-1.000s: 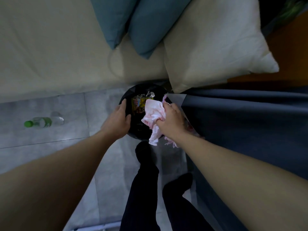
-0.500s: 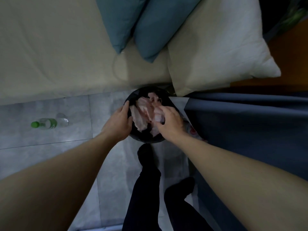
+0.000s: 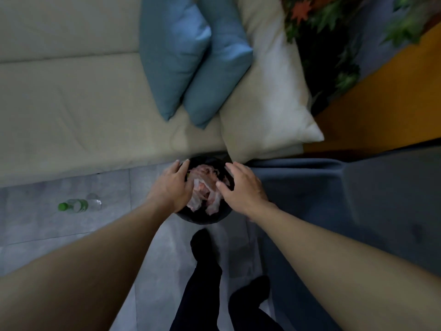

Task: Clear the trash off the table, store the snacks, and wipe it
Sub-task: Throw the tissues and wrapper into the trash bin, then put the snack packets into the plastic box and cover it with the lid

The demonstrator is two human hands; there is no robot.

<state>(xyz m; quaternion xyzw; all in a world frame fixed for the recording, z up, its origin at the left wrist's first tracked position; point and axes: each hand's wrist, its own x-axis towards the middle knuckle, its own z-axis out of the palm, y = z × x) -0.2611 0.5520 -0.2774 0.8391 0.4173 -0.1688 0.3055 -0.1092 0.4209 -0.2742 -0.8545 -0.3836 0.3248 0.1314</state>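
Observation:
A round black trash bin stands on the grey tiled floor between the sofa and a table draped in dark blue cloth. A crumpled pink and white bag lies inside the bin on top of the other trash. My left hand rests on the bin's left rim with its fingers nearly straight. My right hand hovers over the right rim, fingers spread and relaxed, holding nothing.
A cream sofa with two blue cushions and a white pillow runs along the back. A clear bottle with a green cap lies on the floor to the left. My legs in dark trousers stand below the bin.
My right hand has let go of the pink and white bag, which now lies in the bin, and has opened above the rim. The left hand stays on the bin.

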